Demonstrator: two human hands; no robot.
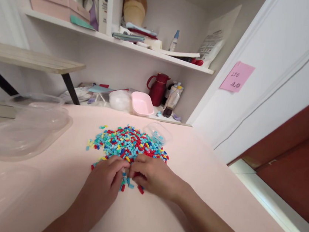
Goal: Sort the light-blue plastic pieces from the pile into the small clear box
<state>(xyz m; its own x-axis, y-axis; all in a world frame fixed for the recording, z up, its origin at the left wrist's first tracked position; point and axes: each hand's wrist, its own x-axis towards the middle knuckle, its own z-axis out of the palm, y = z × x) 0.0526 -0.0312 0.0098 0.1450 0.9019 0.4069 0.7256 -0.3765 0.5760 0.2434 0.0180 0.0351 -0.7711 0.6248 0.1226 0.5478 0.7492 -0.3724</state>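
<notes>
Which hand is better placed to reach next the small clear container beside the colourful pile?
Probably the right hand: it is nearer the clear container beside the colourful pile; the left hand lies farther left.

The bare, rounded left hand [105, 175] is turned back upward, its fingers bent inward toward the bare, curled right hand [155, 173]; their fingertips come together, whether touching is unclear. The bare, slender right forearm [206, 218] slants in from the lower right, the bare, tapering left forearm [75, 211] from the lower left
</notes>
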